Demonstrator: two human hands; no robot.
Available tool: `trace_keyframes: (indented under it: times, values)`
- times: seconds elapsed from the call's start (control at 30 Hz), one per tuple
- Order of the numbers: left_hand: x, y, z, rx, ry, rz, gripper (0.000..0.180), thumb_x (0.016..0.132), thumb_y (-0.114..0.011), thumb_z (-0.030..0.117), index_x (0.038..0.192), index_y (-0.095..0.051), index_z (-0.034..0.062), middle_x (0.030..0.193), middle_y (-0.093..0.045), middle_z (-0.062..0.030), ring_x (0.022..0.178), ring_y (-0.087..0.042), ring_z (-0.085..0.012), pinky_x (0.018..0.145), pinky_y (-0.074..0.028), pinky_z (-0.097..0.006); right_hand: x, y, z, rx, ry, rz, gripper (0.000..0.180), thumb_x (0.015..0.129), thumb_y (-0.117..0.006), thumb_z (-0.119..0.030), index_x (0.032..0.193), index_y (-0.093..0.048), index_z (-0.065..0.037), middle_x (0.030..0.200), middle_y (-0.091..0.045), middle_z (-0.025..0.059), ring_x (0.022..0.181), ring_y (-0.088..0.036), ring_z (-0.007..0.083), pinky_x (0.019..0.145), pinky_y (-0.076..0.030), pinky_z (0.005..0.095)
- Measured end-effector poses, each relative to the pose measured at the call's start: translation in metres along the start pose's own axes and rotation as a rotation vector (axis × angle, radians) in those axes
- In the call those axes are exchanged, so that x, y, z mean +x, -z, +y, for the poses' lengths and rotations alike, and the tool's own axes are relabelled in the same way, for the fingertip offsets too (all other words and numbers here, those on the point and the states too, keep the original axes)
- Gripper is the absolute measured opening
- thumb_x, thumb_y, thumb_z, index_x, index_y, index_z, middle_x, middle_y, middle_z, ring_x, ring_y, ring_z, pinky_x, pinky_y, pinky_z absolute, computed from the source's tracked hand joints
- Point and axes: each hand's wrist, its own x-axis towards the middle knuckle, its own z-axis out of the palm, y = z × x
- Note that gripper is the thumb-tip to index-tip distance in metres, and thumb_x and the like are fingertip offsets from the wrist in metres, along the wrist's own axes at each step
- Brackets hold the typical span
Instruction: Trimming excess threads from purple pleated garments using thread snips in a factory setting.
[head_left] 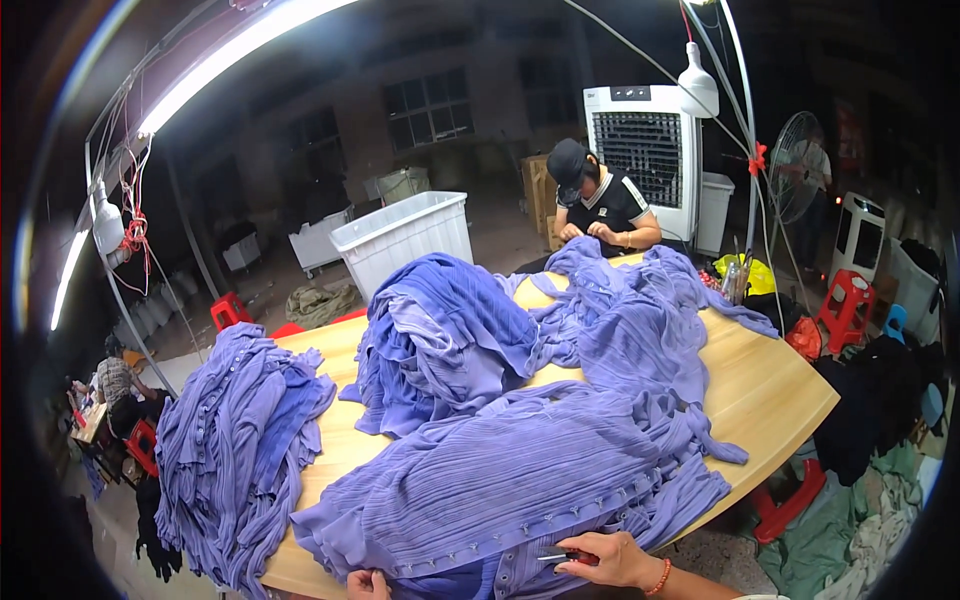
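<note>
At the left end of the wooden surface (770, 385), a tall stack of purple pleated garments (235, 440) hangs over the edge. Centre: a second heap (445, 340). Spread nearest the wearer lies one purple pleated garment (500, 490), its buttoned placket (520, 530) running left to right, rising toward the right. The left hand (367, 584) is clenched on the garment's near hem, left of the placket. The right hand (612, 558) grips a small dark cutting tool (557, 557), tip pointing left along the placket, touching the fabric; this hand is nearer the placket. Beyond the surface, a co-worker (597, 200) handles similar cloth.
</note>
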Motion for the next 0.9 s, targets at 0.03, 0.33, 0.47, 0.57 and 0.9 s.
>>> trace_keyframes:
  times: [0.03,0.33,0.47,0.57,0.9]
  values:
    - [0.002,0.0,-0.001,-0.041,0.002,-0.006,0.015,0.091,-0.072,0.009,0.097,-0.06,0.0031,0.076,-0.06,-0.0023,0.06,-0.055,-0.0098,0.055,-0.045,-0.024,0.001,0.001,0.001,-0.007,0.007,0.01,0.039,0.085,-0.078,-0.039,0.111,-0.071,-0.011,0.079,-0.069,0.0035,0.061,-0.067,0.0188,0.053,-0.052,0.0301]
    - [0.008,-0.008,0.003,-0.301,0.225,0.061,0.025,0.086,-0.078,0.006,0.104,-0.061,0.0035,0.078,-0.062,-0.0006,0.055,-0.051,-0.0074,0.05,-0.041,-0.021,0.0,-0.002,0.002,0.024,-0.005,0.028,0.041,0.085,-0.078,-0.041,0.111,-0.071,-0.009,0.083,-0.072,0.0059,0.066,-0.07,0.0201,0.056,-0.054,0.0299]
    - [0.008,0.0,-0.004,-0.256,0.243,0.047,0.021,0.086,-0.078,0.006,0.101,-0.063,0.0028,0.077,-0.062,-0.0005,0.054,-0.05,-0.0071,0.048,-0.04,-0.022,-0.006,-0.002,0.001,0.032,-0.007,0.023,0.042,0.085,-0.078,-0.042,0.111,-0.071,-0.009,0.084,-0.072,0.0059,0.066,-0.07,0.02,0.057,-0.054,0.0301]
    - [0.013,0.003,-0.013,-0.191,0.254,0.027,0.017,0.086,-0.078,0.007,0.096,-0.065,0.0023,0.076,-0.062,0.0,0.053,-0.048,-0.006,0.046,-0.037,-0.022,-0.011,-0.002,-0.001,0.013,-0.018,0.015,0.042,0.085,-0.078,-0.041,0.111,-0.071,-0.009,0.084,-0.072,0.0058,0.066,-0.07,0.0197,0.058,-0.054,0.0302]
    - [-0.011,-0.004,0.042,-0.389,0.276,0.084,0.007,0.092,-0.07,0.007,0.098,-0.068,0.0053,0.084,-0.064,-0.0001,0.064,-0.056,-0.0074,0.057,-0.044,-0.02,0.006,0.016,-0.019,-0.029,-0.06,-0.03,0.036,0.077,-0.086,-0.023,0.106,-0.07,-0.008,0.076,-0.064,0.0054,0.055,-0.062,0.017,0.051,-0.049,0.0295]
